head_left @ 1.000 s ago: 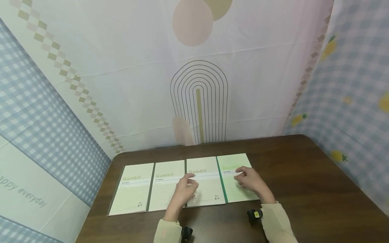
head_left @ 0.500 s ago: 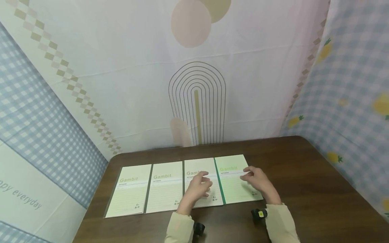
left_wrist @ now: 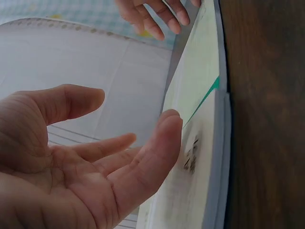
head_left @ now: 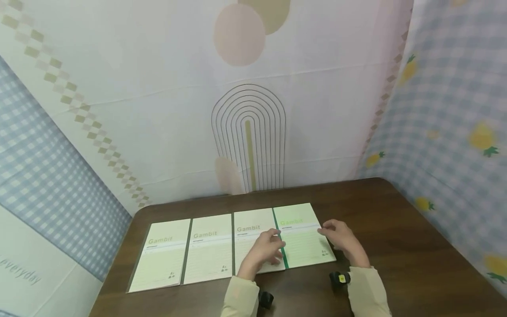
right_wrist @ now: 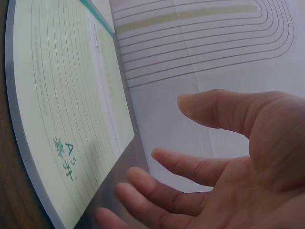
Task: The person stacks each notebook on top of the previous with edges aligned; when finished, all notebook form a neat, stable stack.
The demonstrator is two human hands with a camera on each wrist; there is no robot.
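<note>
Several Gambit notebooks lie side by side in a row. At the row's right end is a pale green notebook (head_left: 303, 242) with a dark green spine. Left of it lies a cream notebook (head_left: 251, 220), partly covered by my left hand (head_left: 264, 250). That hand hovers over the cream cover near the green spine, thumb and fingers apart and loosely bent, with nothing between them in the left wrist view. My right hand (head_left: 341, 237) is at the green notebook's right edge. Its relaxed fingers (right_wrist: 167, 198) hold nothing in the right wrist view.
Two more cream notebooks, one in the middle left (head_left: 210, 251) and one at the far left (head_left: 160, 253), continue the row on the dark wooden table (head_left: 380, 246). A patterned white cloth (head_left: 178, 132) hangs behind the table, with checked cloth (head_left: 435, 145) at the sides.
My left hand has moved right across the cream notebook toward the green spine. The right hand has drawn back from over the green cover to its right edge. The view has turned slightly right.
</note>
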